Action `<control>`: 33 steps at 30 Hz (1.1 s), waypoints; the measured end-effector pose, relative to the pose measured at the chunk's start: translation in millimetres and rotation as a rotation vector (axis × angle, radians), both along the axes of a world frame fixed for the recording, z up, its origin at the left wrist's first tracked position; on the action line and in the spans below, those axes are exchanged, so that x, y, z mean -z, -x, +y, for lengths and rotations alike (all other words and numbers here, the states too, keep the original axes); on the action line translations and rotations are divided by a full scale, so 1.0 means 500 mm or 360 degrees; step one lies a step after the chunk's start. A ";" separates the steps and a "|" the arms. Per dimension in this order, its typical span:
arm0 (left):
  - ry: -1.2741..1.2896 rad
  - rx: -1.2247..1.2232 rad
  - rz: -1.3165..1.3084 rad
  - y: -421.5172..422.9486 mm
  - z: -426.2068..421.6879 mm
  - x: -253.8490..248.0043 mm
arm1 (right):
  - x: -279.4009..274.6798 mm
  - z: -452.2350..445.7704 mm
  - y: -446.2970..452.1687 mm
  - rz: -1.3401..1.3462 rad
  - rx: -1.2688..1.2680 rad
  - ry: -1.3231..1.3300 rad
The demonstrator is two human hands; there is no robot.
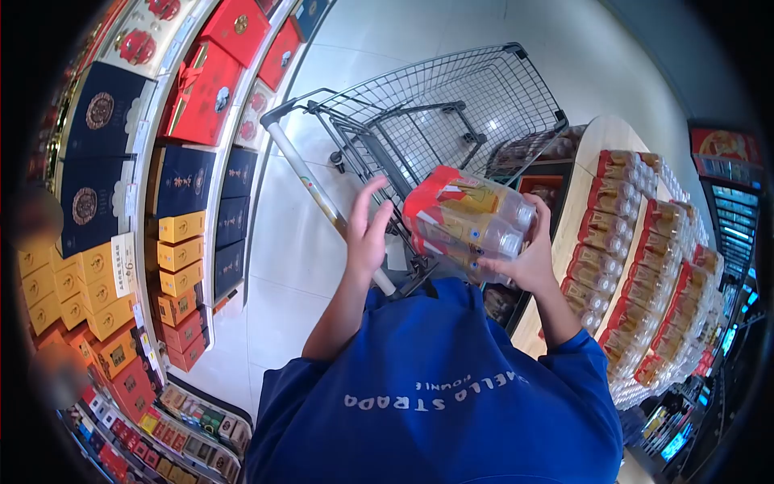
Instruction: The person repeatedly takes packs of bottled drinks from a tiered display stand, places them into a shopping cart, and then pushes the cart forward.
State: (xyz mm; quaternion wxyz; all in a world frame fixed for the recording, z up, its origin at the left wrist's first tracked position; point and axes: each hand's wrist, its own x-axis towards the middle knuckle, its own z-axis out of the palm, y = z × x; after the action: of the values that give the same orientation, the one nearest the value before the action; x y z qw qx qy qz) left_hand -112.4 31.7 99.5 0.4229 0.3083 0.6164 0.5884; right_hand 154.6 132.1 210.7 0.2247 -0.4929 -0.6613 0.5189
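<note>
A shrink-wrapped pack of clear bottles [463,211] with red and yellow printing is held up in front of my chest, tilted on its side. My right hand [528,256] grips its right end, where rounded, shiny bottle ends show. On the other side, my left hand [369,230] is raised with fingers apart, close to the pack's red end and holding nothing. Just beyond both hands stands a wire shopping cart [435,97]. Its handle bar [306,181] passes to the left of my left hand and partly behind it.
Similar bottle packs [617,230] stand in rows on a wooden display [556,315] at the right. Shelves at the left carry dark blue gift boxes [97,113], red boxes [201,93] and small yellow boxes [181,254]. Pale floor tiles [278,323] run between the shelves and display.
</note>
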 end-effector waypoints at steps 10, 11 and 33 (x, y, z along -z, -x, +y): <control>0.0939 -0.0709 0.0566 -0.008 -0.069 0.151 | 0.313 0.245 0.157 -0.1169 -0.0407 -0.0356; 0.0971 -0.0760 0.0476 -0.010 -0.064 0.155 | 0.362 0.259 0.170 -0.1253 -0.0423 -0.0294; 0.1275 -0.0759 0.0829 0.048 -0.024 0.156 | 0.795 0.312 0.150 -0.1595 -0.0658 0.0513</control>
State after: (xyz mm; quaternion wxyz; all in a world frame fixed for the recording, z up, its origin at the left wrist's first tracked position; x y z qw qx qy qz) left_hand -136.5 19.6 21.4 0.1950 0.1099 0.9303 0.2907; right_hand 79.6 288.1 -186.6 -0.3011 -0.5674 -0.6823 0.3489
